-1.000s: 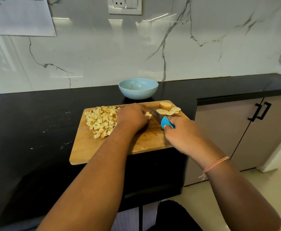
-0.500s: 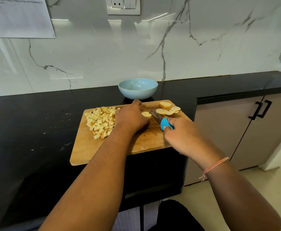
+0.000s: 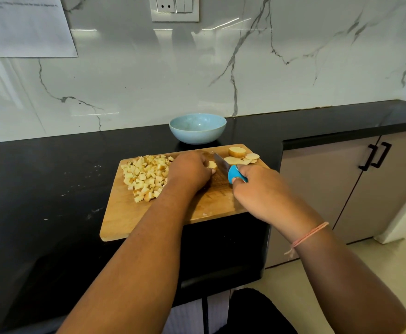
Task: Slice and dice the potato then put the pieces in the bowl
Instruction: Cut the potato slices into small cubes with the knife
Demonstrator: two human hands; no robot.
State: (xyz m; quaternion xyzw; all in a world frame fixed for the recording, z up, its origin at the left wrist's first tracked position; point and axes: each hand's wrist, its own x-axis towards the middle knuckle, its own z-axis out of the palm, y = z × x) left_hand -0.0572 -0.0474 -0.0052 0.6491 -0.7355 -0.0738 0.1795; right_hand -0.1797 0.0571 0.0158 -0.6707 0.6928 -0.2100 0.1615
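A wooden cutting board (image 3: 125, 220) lies on the black counter. A heap of diced potato (image 3: 145, 177) covers its left part. Several potato slices and an end chunk (image 3: 241, 156) lie at its far right corner. My left hand (image 3: 190, 171) presses a potato slice (image 3: 212, 164) down in the board's middle. My right hand (image 3: 257, 186) grips a knife with a blue handle (image 3: 234, 174); its blade (image 3: 221, 160) stands against the slice's right side. The light blue bowl (image 3: 197, 128) stands behind the board and looks empty.
The black counter (image 3: 52, 189) ends just right of the board, above a grey cabinet (image 3: 329, 189) with black handles. A marble wall rises behind the bowl, bearing a socket plate (image 3: 175, 8) and a taped paper sheet (image 3: 26, 27).
My left hand shifted slightly on the slice and the knife blade moved a little along it; the view drifted slightly. The pile and slices stay put.
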